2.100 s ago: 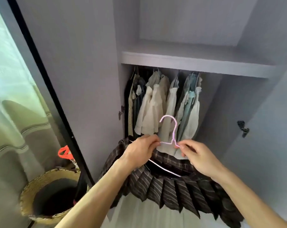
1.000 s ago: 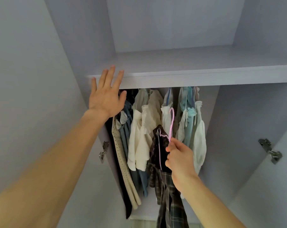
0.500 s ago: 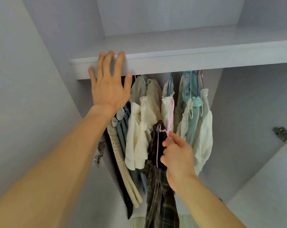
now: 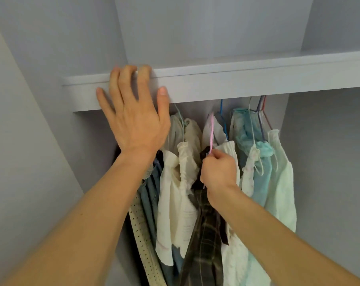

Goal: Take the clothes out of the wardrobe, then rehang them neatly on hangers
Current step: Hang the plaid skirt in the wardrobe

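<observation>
One view, from the head camera, is reported.

The left hand (image 4: pixel 133 120) is found spread flat against the front of the shelf (image 4: pixel 247 79). Its fingers are extended with the tips at the upper lip, and nothing is grasped. The right hand (image 4: pixel 218 172) is clenched on the neck of the pink hanger (image 4: pixel 211 131), which is pinched between the thumb and the curled fingers.

Above those fingers the hook reaches to just under the shelf. The rail is hidden behind the shelf front, so whether the hook has caught cannot be told. Below the fingers the dark plaid garment (image 4: pixel 204 234) hangs from the hanger. Cream garments (image 4: pixel 175 182) lie on the side toward the left hand, and teal garments (image 4: pixel 255 145) on the far side.

Against the picture half a second earlier, the right hand has been raised and carried in among the hung clothes. The left fingertips have been slid up to the shelf's top edge.

It is judged that rehanging of this garment is nearly done. The hook is still to be seated on the rail and released.
</observation>
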`<action>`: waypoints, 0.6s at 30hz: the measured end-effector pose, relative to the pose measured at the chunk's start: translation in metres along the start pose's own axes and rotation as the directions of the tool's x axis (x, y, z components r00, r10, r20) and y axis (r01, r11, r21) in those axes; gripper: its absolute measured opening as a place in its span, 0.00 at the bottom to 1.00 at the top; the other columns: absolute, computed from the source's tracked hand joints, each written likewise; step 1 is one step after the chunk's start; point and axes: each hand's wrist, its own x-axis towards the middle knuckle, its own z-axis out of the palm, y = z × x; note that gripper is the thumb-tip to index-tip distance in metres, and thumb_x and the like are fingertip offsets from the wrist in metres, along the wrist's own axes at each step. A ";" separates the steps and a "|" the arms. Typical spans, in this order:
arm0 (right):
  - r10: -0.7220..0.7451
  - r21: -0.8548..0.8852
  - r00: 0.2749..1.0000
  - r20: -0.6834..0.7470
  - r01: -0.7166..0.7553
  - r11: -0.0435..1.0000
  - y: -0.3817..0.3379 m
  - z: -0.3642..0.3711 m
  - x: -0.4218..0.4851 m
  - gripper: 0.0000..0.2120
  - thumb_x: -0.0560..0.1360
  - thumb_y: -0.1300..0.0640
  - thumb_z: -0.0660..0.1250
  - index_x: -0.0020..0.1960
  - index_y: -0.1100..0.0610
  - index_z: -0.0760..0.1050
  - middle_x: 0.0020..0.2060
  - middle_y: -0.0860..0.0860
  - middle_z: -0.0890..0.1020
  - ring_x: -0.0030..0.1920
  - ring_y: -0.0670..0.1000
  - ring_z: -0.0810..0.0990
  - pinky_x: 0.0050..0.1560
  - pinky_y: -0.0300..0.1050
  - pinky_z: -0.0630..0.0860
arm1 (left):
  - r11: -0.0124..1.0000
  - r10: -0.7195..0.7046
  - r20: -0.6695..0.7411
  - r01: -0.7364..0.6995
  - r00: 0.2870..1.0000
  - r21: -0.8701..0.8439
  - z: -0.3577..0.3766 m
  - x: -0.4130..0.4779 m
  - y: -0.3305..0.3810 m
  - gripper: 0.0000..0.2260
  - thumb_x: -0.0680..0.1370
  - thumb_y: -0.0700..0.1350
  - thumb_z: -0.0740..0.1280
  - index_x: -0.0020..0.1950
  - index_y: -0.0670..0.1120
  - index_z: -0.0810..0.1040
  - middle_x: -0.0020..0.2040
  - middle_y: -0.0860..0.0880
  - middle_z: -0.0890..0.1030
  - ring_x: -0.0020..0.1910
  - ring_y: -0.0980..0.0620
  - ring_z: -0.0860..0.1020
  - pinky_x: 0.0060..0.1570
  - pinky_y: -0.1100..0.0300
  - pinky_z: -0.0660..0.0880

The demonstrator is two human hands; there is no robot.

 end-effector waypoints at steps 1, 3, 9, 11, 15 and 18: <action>-0.017 -0.011 1.000 -0.003 0.017 1.000 0.001 -0.001 0.011 0.14 0.78 0.62 0.55 0.58 0.54 0.76 0.39 0.48 0.72 0.32 0.48 0.68 0.30 0.40 0.65 | 1.000 0.000 -0.036 0.000 0.999 0.004 0.003 0.000 0.000 0.20 0.83 0.54 0.57 0.73 0.48 0.69 0.72 0.45 0.70 0.76 0.42 0.63 0.72 0.36 0.57; -0.073 -0.052 0.997 -0.010 0.073 0.996 0.004 -0.001 0.030 0.16 0.78 0.61 0.56 0.60 0.56 0.78 0.42 0.51 0.76 0.35 0.50 0.71 0.33 0.43 0.70 | 1.000 0.007 -0.100 -0.006 0.995 0.010 0.009 0.000 -0.003 0.20 0.83 0.55 0.57 0.72 0.48 0.70 0.71 0.45 0.71 0.75 0.42 0.64 0.72 0.37 0.58; -0.265 -0.080 0.962 0.061 0.270 0.960 -0.002 0.016 0.061 0.14 0.80 0.63 0.56 0.46 0.48 0.76 0.35 0.49 0.74 0.34 0.51 0.72 0.34 0.45 0.69 | 0.999 -0.007 -0.254 -0.002 0.967 -0.036 0.034 -0.001 -0.001 0.19 0.83 0.51 0.56 0.73 0.47 0.71 0.73 0.45 0.70 0.76 0.42 0.63 0.73 0.37 0.56; -0.282 -0.097 0.958 0.053 0.286 0.953 -0.009 0.024 0.072 0.14 0.80 0.62 0.57 0.42 0.48 0.75 0.38 0.52 0.78 0.38 0.54 0.75 0.38 0.48 0.74 | 0.997 -0.026 -0.290 0.003 0.957 -0.078 0.040 -0.002 0.002 0.19 0.84 0.50 0.56 0.73 0.46 0.71 0.74 0.44 0.70 0.77 0.42 0.63 0.73 0.36 0.56; -0.291 -0.168 0.957 -0.011 0.285 0.944 -0.021 0.031 0.092 0.11 0.78 0.62 0.59 0.51 0.54 0.79 0.50 0.58 0.82 0.52 0.61 0.80 0.56 0.58 0.80 | 0.996 -0.011 -0.310 -0.017 0.951 -0.086 0.043 -0.002 -0.002 0.19 0.84 0.49 0.55 0.74 0.47 0.70 0.74 0.45 0.69 0.77 0.42 0.62 0.74 0.36 0.55; -0.294 -0.188 0.955 -0.033 0.283 0.940 -0.025 0.034 0.099 0.13 0.79 0.62 0.59 0.58 0.57 0.79 0.53 0.57 0.81 0.55 0.59 0.79 0.59 0.56 0.78 | 0.996 -0.005 -0.319 -0.023 0.948 -0.082 0.044 -0.001 -0.004 0.19 0.84 0.49 0.55 0.74 0.47 0.69 0.74 0.45 0.69 0.77 0.42 0.62 0.74 0.37 0.55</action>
